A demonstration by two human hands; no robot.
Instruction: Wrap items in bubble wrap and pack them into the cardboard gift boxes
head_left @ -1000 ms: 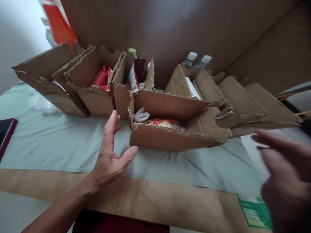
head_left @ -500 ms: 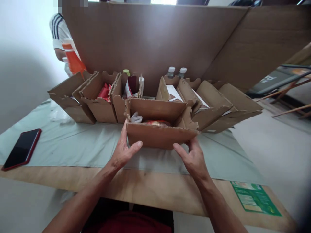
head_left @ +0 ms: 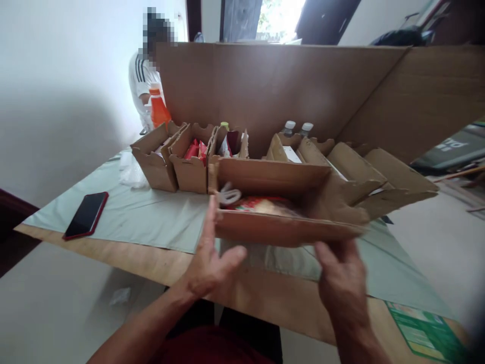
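Note:
An open-topped cardboard box (head_left: 280, 230) is held between my two hands, in front of a row of similar boxes. My left hand (head_left: 212, 265) presses its fingers along the box's left end, thumb stretched out before the front wall. My right hand (head_left: 341, 275) has hold of the lower right corner; its fingertips are hidden under the box and blurred. Inside lie a white looped cord (head_left: 229, 195) and a red package (head_left: 261, 205) with a pale part. The box's right end sits a little lower than its left.
Behind stand a box with red packets (head_left: 193, 167), other cardboard boxes, white-capped bottles (head_left: 290, 126) and a tall cardboard panel (head_left: 257, 96). A phone (head_left: 86, 215) and clear plastic (head_left: 132, 172) lie left, a green printed sheet (head_left: 424, 328) right. A person (head_left: 138, 76) is beyond an orange bottle (head_left: 159, 108).
The box has come up and closer to me in both hands, and more of its contents shows. My view has tipped upward and turned left, so more of the person and doorway appears.

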